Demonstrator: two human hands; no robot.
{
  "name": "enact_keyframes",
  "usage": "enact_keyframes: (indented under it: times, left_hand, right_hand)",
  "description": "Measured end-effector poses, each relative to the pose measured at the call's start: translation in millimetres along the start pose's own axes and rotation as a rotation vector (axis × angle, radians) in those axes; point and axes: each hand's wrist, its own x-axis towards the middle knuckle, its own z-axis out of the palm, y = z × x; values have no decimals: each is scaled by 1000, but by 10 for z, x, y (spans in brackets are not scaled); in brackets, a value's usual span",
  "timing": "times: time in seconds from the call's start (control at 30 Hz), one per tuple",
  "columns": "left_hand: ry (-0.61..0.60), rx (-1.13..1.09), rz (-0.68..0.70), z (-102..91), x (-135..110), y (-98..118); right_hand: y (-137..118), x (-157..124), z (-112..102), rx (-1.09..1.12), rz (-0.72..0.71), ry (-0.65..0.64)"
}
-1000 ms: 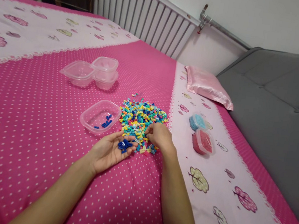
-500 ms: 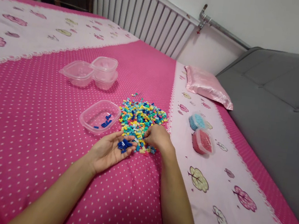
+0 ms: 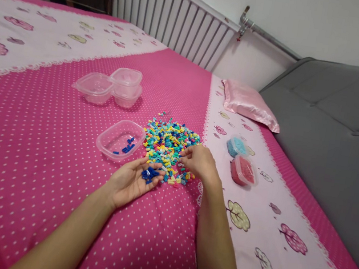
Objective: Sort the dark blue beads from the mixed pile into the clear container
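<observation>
My left hand (image 3: 132, 180) lies palm up with fingers slightly curled, cradling a small heap of dark blue plastic pieces (image 3: 149, 174). Just beyond it spreads a pile of small mixed-colour plastic pieces (image 3: 166, 144). My right hand (image 3: 200, 159) is at the pile's right side, thumb and fingers pinched together; whatever is between them is too small to make out. Left of the pile stands an open clear plastic container (image 3: 104, 150) with several dark blue pieces inside.
Clear containers (image 3: 94, 88) stand farther back on the pink dotted bedspread (image 3: 44, 155). To the right are a tub of light blue pieces (image 3: 236, 147) and a tub of red pieces (image 3: 243, 171). A pink pillow (image 3: 250, 102) rests by the grey headboard (image 3: 337, 117); behind is a radiator (image 3: 171, 12).
My right hand has shifted to the right across the pile, uncovering some pieces near its front. My left hand stays in place with the dark blue pieces.
</observation>
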Motion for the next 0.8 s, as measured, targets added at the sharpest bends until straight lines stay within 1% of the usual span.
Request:
enact_keyframes:
  times: [0.1, 0.23, 0.33, 0.4, 0.47, 0.57, 0.7, 0.8]
  left_hand:
    - [0, -2, 0, -9, 10, -4]
    - [-6, -7, 1, -30, 26, -10]
    - [-12, -13, -1, -47, 31, -13]
    - [-16, -16, -1, -58, 32, -14]
    - [-20, -19, -3, -66, 33, -15]
    - [-20, -26, -3, -67, 35, -14]
    - [-12, -31, 0, -49, 32, -13]
    - [-4, -25, 0, -36, 24, -15]
  right_hand:
    - [-8, -54, -65, 183, -120, 149]
    - [-52, -163, -169, 452, -314, 428]
    - [-87, -255, -247, 560, -373, 592]
    - [-103, -304, -284, 596, -395, 657]
    - [-118, -342, -308, 614, -417, 684]
    - [-148, -385, -325, 620, -454, 656]
    - [-195, -428, -324, 639, -511, 555]
    - [-228, -443, -306, 653, -561, 453]
